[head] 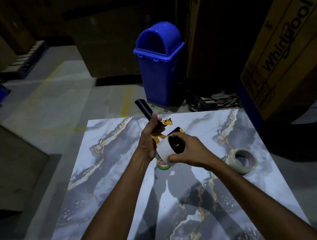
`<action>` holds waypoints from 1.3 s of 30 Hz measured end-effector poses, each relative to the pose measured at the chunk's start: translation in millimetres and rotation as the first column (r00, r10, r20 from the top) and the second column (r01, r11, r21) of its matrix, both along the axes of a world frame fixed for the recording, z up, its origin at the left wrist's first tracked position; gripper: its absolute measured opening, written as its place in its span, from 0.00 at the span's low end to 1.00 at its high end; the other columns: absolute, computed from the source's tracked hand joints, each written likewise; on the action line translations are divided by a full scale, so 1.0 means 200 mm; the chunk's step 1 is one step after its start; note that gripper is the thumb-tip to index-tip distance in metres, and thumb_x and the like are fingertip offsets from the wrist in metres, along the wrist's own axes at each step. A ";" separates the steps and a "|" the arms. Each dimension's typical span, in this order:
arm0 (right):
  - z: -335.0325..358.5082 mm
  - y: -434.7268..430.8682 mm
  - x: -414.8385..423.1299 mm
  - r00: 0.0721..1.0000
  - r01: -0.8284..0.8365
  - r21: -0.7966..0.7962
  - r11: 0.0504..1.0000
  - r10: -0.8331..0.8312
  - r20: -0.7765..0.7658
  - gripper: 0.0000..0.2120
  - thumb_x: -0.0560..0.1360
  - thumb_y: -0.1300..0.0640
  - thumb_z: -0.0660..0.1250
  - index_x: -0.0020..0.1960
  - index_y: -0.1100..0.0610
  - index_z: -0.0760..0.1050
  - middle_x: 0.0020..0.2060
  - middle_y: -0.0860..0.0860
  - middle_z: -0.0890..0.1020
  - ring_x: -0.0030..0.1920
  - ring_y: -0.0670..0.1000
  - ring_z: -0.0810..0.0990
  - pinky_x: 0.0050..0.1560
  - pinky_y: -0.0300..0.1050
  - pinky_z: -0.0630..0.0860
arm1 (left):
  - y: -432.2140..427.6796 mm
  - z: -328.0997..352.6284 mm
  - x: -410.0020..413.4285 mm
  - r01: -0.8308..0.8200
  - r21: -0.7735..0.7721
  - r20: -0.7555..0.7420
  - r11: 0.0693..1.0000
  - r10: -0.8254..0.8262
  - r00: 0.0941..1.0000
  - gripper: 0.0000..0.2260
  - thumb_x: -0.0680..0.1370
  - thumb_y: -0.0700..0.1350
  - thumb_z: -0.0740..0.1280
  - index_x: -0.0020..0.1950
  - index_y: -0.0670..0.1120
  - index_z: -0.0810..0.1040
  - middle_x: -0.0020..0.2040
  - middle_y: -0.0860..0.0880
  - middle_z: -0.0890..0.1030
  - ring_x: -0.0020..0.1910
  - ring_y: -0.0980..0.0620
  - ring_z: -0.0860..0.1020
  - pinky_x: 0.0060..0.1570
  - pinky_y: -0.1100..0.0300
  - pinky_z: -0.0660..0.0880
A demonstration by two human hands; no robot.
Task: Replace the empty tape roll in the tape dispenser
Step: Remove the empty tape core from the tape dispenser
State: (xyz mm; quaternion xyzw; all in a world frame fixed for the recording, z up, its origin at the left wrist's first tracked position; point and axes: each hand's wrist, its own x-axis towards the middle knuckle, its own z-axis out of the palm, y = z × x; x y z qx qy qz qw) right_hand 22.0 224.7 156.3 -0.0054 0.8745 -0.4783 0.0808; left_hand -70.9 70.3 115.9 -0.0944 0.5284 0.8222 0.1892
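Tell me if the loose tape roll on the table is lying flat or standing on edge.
Lying flat: the tape roll rests on the table with its hole facing up and one flat face down.

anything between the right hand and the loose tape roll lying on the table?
Nothing. In the head view, only bare marble-patterned tabletop separates the right hand from the pale translucent tape roll lying on it.
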 end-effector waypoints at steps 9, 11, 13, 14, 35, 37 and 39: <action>-0.06 -0.10 0.03 0.999 -0.039 0.258 0.965 0.038 0.007 0.36 0.62 0.36 0.76 0.65 0.45 0.67 0.56 0.45 0.78 0.55 0.49 0.77 0.50 0.45 0.78 | 0.04 -0.03 0.01 -0.352 -0.124 0.141 0.928 0.368 0.919 0.12 0.72 0.47 0.78 0.40 0.41 0.79 0.32 0.46 0.81 0.32 0.45 0.80 0.40 0.48 0.79; -0.07 -0.13 0.03 1.000 -0.025 0.305 0.952 0.029 -0.009 0.36 0.64 0.34 0.75 0.66 0.48 0.69 0.56 0.47 0.79 0.55 0.49 0.77 0.48 0.42 0.75 | 0.04 -0.04 0.01 -0.400 -0.146 0.112 0.905 0.417 0.902 0.14 0.72 0.50 0.78 0.39 0.41 0.80 0.31 0.46 0.80 0.33 0.46 0.80 0.40 0.50 0.79; -0.06 -0.14 0.02 1.000 -0.006 0.323 0.946 0.010 -0.009 0.36 0.65 0.36 0.76 0.67 0.50 0.71 0.56 0.48 0.80 0.56 0.49 0.77 0.47 0.40 0.72 | 0.02 -0.04 0.00 -0.418 -0.188 0.077 0.889 0.438 0.896 0.17 0.71 0.54 0.78 0.40 0.41 0.81 0.34 0.46 0.81 0.35 0.46 0.81 0.41 0.52 0.79; -0.05 -0.14 0.02 1.000 0.004 0.313 0.950 -0.002 -0.007 0.36 0.65 0.37 0.77 0.67 0.50 0.72 0.56 0.47 0.80 0.55 0.48 0.77 0.47 0.39 0.72 | 0.02 -0.04 -0.01 -0.421 -0.219 0.055 0.880 0.442 0.895 0.17 0.71 0.54 0.78 0.40 0.41 0.81 0.36 0.46 0.81 0.36 0.46 0.81 0.41 0.53 0.78; 0.02 -0.11 -0.08 0.901 -0.115 0.311 0.943 0.231 -0.367 0.41 0.59 0.48 0.83 0.70 0.50 0.75 0.60 0.48 0.83 0.57 0.49 0.81 0.55 0.48 0.80 | -0.08 0.06 -0.17 -0.371 -0.213 -0.186 0.904 0.335 0.924 0.09 0.70 0.40 0.73 0.34 0.41 0.75 0.29 0.46 0.72 0.31 0.48 0.72 0.33 0.54 0.69; 0.03 -0.08 -0.11 0.839 -0.188 0.403 0.896 0.359 -0.408 0.40 0.60 0.48 0.82 0.69 0.52 0.75 0.59 0.49 0.80 0.55 0.51 0.80 0.50 0.49 0.80 | -0.08 0.11 -0.19 -0.329 -0.198 -0.220 0.923 0.285 0.933 0.08 0.70 0.41 0.73 0.35 0.41 0.76 0.32 0.44 0.72 0.34 0.46 0.71 0.33 0.54 0.68; 0.06 -0.06 -0.15 0.751 -0.268 0.562 0.783 0.535 -0.388 0.38 0.61 0.51 0.82 0.69 0.53 0.75 0.61 0.51 0.77 0.57 0.54 0.77 0.49 0.46 0.78 | -0.07 0.14 -0.20 -0.290 -0.195 -0.246 0.937 0.239 0.939 0.08 0.70 0.41 0.73 0.37 0.40 0.75 0.32 0.43 0.70 0.33 0.46 0.69 0.31 0.56 0.65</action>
